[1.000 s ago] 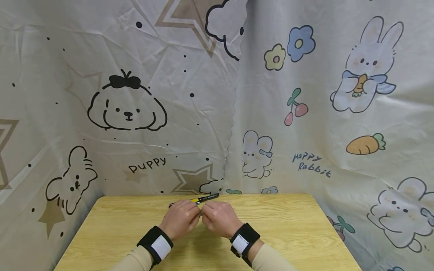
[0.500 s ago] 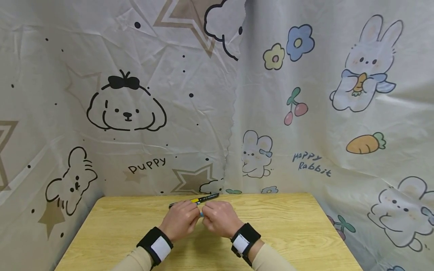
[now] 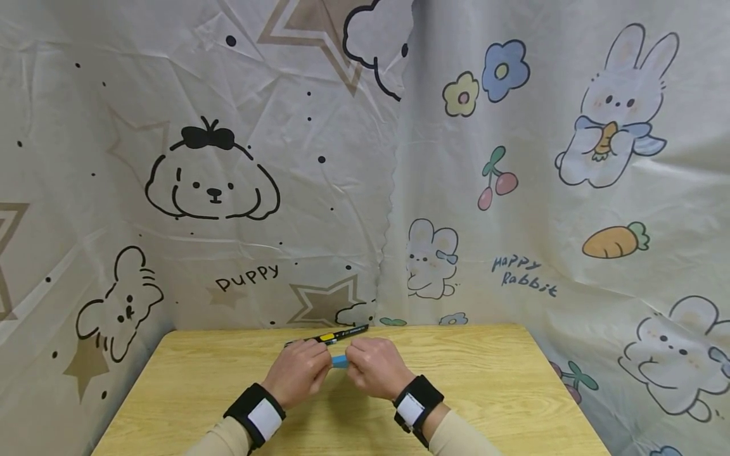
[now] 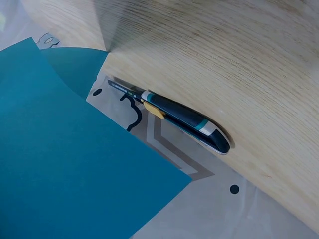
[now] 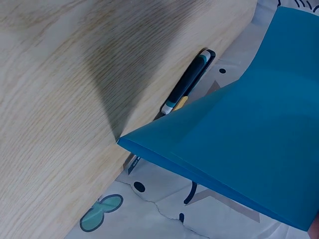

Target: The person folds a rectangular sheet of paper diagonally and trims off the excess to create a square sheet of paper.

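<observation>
Both hands hold a sheet of teal-blue paper point(image 3: 339, 361) between them, above the table. My left hand point(image 3: 298, 372) has its fingers curled at one side of the paper, and my right hand point(image 3: 377, 367) grips the other. Only a short strip of it shows in the head view, in the gap between the hands. The wrist views show the paper point(image 4: 89, 149) much larger, with a bend and a folded-looking edge in the right wrist view point(image 5: 234, 144). Behind the hands lies a black utility knife point(image 3: 336, 335) with a yellow slider, its blade end pointing right.
A light wood table point(image 3: 456, 392) spans the space under the hands, and the knife lies near its back edge. Printed cloth point(image 3: 319, 190) with puppies, rabbits and stars hangs behind and at both sides.
The hands have drawn slightly apart, left hand to the left and right hand to the right. More of the blue paper shows between them. The knife has stayed put.
</observation>
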Demonstrator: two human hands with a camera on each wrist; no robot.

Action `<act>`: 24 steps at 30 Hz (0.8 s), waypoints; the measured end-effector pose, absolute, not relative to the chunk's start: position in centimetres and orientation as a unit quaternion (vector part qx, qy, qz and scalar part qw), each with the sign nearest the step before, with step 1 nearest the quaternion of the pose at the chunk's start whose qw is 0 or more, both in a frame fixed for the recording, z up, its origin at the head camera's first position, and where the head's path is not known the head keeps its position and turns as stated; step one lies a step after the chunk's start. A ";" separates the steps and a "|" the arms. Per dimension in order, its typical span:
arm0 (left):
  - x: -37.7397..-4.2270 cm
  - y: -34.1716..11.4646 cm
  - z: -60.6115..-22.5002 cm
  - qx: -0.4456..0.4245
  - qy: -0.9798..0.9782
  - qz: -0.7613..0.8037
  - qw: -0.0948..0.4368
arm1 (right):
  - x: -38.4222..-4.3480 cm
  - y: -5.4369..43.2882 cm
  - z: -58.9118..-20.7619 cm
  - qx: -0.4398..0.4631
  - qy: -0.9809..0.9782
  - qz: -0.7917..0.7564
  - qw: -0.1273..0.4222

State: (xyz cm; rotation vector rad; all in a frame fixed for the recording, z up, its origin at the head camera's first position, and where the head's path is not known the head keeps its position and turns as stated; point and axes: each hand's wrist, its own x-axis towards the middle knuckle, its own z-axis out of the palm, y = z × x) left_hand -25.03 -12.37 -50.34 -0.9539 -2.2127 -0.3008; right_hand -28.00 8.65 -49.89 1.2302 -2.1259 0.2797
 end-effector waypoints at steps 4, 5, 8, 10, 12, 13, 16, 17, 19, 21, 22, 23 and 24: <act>-25.0 -12.4 -50.3 -0.369 -0.854 -0.118 0.346 | -28.0 8.7 -49.9 0.471 -0.810 0.112 0.331; -25.1 -12.4 -50.3 -0.369 -0.854 -0.118 0.347 | -28.0 8.7 -49.9 0.473 -0.808 0.113 0.333; -25.1 -12.6 -50.3 -0.372 -0.852 -0.120 0.347 | -28.0 8.7 -49.9 0.474 -0.807 0.111 0.334; -25.1 -12.7 -50.4 -0.372 -0.851 -0.124 0.349 | -28.0 8.8 -50.0 0.471 -0.810 0.112 0.332; -25.1 -13.0 -50.4 -0.371 -0.851 -0.126 0.351 | -28.0 9.0 -50.0 0.466 -0.813 0.112 0.329; -25.1 -13.1 -50.4 -0.370 -0.850 -0.127 0.352 | -28.0 9.0 -50.0 0.464 -0.815 0.114 0.328; -25.1 -13.3 -50.4 -0.367 -0.851 -0.127 0.353 | -28.0 9.2 -50.0 0.461 -0.817 0.114 0.327; -25.1 -13.3 -50.4 -0.367 -0.851 -0.126 0.352 | -28.1 9.3 -50.0 0.463 -0.816 0.113 0.327; -25.2 -13.3 -50.4 -0.367 -0.853 -0.126 0.350 | -28.1 9.4 -49.9 0.465 -0.815 0.112 0.328; -25.2 -13.4 -50.4 -0.366 -0.854 -0.126 0.349 | -28.2 9.6 -49.9 0.464 -0.813 0.110 0.334; -25.2 -13.4 -50.4 -0.365 -0.854 -0.126 0.349 | -28.3 9.7 -49.9 0.462 -0.813 0.110 0.337; -25.1 -13.5 -50.4 -0.364 -0.854 -0.126 0.349 | -28.3 9.8 -49.8 0.461 -0.812 0.111 0.340; -25.1 -13.5 -50.3 -0.364 -0.854 -0.125 0.350 | -28.3 9.8 -49.8 0.459 -0.812 0.111 0.343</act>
